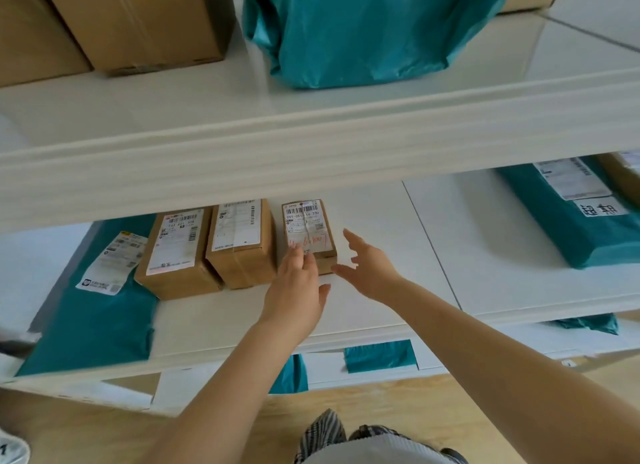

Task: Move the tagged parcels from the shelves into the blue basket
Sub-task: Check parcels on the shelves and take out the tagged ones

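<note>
A small brown parcel (309,226) with a barcode label and red handwriting lies on the middle shelf (381,290). My left hand (297,287) touches its near left corner, fingers resting on the top edge. My right hand (369,266) hovers open just right of the parcel, fingers spread, apart from it. Two more labelled brown boxes (242,245) (176,256) sit to its left. No blue basket is in view.
A teal mailer bag (100,301) lies at the shelf's left end and another teal mailer (575,218) at the right. The upper shelf carries cardboard boxes (138,24) and a large teal bag (367,31). Lower shelves hold teal bags (381,356).
</note>
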